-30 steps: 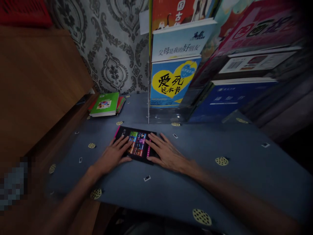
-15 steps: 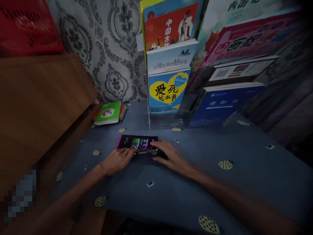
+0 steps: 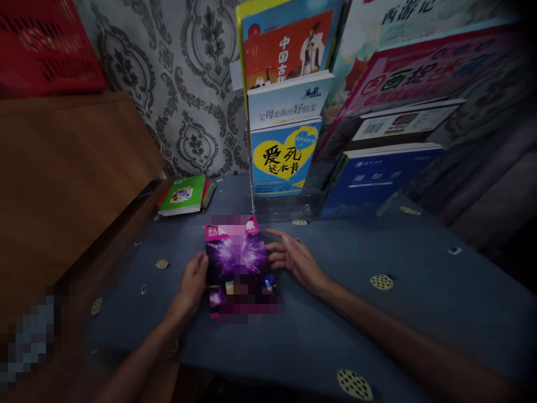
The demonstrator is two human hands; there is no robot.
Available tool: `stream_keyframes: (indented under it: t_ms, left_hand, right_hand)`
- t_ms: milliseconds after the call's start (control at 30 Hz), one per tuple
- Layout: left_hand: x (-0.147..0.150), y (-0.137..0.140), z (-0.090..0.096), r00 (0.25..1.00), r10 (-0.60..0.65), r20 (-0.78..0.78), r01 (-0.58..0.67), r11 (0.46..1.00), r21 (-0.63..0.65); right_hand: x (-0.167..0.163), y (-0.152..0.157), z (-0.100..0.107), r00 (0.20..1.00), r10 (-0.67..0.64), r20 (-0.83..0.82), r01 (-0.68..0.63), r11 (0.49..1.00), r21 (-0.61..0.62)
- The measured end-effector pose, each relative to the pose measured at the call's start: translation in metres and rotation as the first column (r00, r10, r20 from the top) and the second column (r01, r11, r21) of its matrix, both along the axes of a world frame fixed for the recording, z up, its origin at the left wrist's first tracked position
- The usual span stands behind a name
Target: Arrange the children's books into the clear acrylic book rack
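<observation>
A book (image 3: 237, 254) with a purple and black cover and pink strips is lifted with its cover facing me; parts of the cover are blurred into blocks. My left hand (image 3: 193, 282) grips its left edge, thumb at the side and the other fingers mostly hidden. On the opposite side my right hand (image 3: 296, 260) is open, fingers apart and thumb stretched up, its fingertips close to the book's right edge. Whether they touch the book I cannot tell.
Blue-grey cloth (image 3: 319, 336) with a fruit-like print covers the table. Behind stands a clear rack with several books, among them a yellow-heart book (image 3: 281, 159) and a dark blue one (image 3: 377, 176). A green book (image 3: 184, 195) tops a small pile beside the wooden cabinet (image 3: 75, 184).
The book has gone from lying flat with its black picture side up to standing raised, purple cover showing. My left hand has shifted to its left edge; my right hand has come off its top.
</observation>
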State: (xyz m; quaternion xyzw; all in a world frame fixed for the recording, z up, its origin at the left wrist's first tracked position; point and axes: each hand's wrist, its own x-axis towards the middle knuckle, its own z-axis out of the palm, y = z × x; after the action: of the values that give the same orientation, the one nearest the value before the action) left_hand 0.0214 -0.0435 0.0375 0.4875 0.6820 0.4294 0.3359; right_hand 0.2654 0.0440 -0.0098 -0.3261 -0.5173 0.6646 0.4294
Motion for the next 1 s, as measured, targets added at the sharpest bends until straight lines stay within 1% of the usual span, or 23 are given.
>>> stream_keyframes:
  t_ms: [33, 67, 100, 133, 167, 200, 233, 267, 300, 333, 367, 400, 433, 467, 500, 567, 667, 767, 867, 933, 1000]
  left_hand:
    - [-0.005, -0.004, -0.005, 0.989, -0.084, -0.122, 0.071, 0.992, -0.105]
    - [-0.009, -0.008, -0.007, 0.945, -0.168, -0.281, 0.114, 0.973, -0.199]
    - [-0.012, -0.011, -0.005, 0.863, -0.231, -0.449, 0.118, 0.957, -0.266]
    - [-0.013, -0.013, -0.002, 0.762, -0.258, -0.594, 0.095, 0.952, -0.291]
    - [-0.012, -0.013, 0.002, 0.663, -0.256, -0.703, 0.077, 0.958, -0.276]
    - [-0.008, -0.013, 0.005, 0.589, -0.251, -0.768, 0.093, 0.965, -0.245]
    - [-0.001, -0.01, 0.006, 0.55, -0.255, -0.795, 0.152, 0.967, -0.205]
    - [0.008, -0.006, 0.005, 0.539, -0.273, -0.797, 0.249, 0.955, -0.159]
    - [0.019, -0.001, 0.002, 0.538, -0.299, -0.788, 0.363, 0.926, -0.103]
    - [0.031, 0.005, -0.004, 0.537, -0.331, -0.776, 0.469, 0.882, -0.052]
    - [0.042, 0.013, -0.01, 0.528, -0.369, -0.765, 0.552, 0.833, -0.021]
    - [0.051, 0.023, -0.017, 0.514, -0.4, -0.759, 0.607, 0.795, -0.008]
    - [0.058, 0.033, -0.024, 0.501, -0.419, -0.757, 0.634, 0.773, -0.009]
    - [0.062, 0.044, -0.029, 0.496, -0.425, -0.757, 0.638, 0.77, -0.013]
    - [0.063, 0.055, -0.034, 0.5, -0.418, -0.758, 0.626, 0.78, -0.017]
    - [0.055, 0.077, -0.041, 0.528, -0.386, -0.756, 0.578, 0.816, -0.013]
    - [0.03, 0.097, -0.047, 0.605, -0.306, -0.735, 0.491, 0.87, 0.041]
    - [0.003, 0.099, -0.055, 0.682, -0.233, -0.693, 0.422, 0.899, 0.114]
    - [-0.013, 0.089, -0.062, 0.73, -0.189, -0.656, 0.383, 0.909, 0.165]
    - [-0.015, 0.083, -0.064, 0.748, -0.176, -0.64, 0.367, 0.913, 0.179]
    - [-0.014, 0.079, -0.065, 0.759, -0.162, -0.631, 0.345, 0.921, 0.179]
  right_hand:
    - [0.0, 0.001, -0.001, 0.999, -0.006, 0.042, 0.005, 1.0, 0.023]
    - [0.001, 0.002, -0.003, 0.995, -0.006, 0.096, -0.001, 0.998, 0.07]
    - [0.002, 0.003, -0.004, 0.988, 0.0, 0.153, -0.02, 0.991, 0.13]
    - [0.002, 0.003, -0.005, 0.977, 0.004, 0.212, -0.047, 0.979, 0.197]
    - [0.002, 0.003, -0.006, 0.963, -0.009, 0.271, -0.068, 0.96, 0.272]
    - [0.002, 0.002, -0.006, 0.942, -0.051, 0.332, -0.076, 0.93, 0.359]
    - [0.002, 0.0, -0.005, 0.911, -0.121, 0.393, -0.079, 0.887, 0.456]
    - [0.002, -0.002, -0.005, 0.871, -0.208, 0.445, -0.084, 0.829, 0.552]
    - [0.001, -0.005, -0.005, 0.826, -0.295, 0.48, -0.099, 0.763, 0.639]
    - [0.001, -0.008, -0.006, 0.78, -0.368, 0.506, -0.127, 0.698, 0.704]
    - [0.001, -0.011, -0.008, 0.737, -0.423, 0.528, -0.163, 0.646, 0.746]
    - [0.0, -0.013, -0.011, 0.695, -0.461, 0.552, -0.201, 0.612, 0.765]
    - [0.0, -0.015, -0.014, 0.654, -0.49, 0.576, -0.238, 0.59, 0.771]
    - [0.0, -0.017, -0.017, 0.613, -0.513, 0.601, -0.272, 0.577, 0.77]
    - [0.0, -0.018, -0.021, 0.571, -0.53, 0.627, -0.307, 0.57, 0.762]
    - [0.001, -0.019, -0.026, 0.502, -0.548, 0.669, -0.368, 0.565, 0.739]
    - [0.001, -0.019, -0.024, 0.452, -0.534, 0.715, -0.453, 0.553, 0.699]
    - [-0.008, -0.015, -0.011, 0.446, -0.466, 0.764, -0.555, 0.526, 0.645]
    - [-0.033, -0.003, 0.004, 0.437, -0.353, 0.828, -0.646, 0.517, 0.561]
    - [-0.053, 0.007, 0.011, 0.416, -0.301, 0.858, -0.661, 0.549, 0.512]
    - [-0.067, 0.015, 0.015, 0.395, -0.292, 0.871, -0.623, 0.611, 0.488]
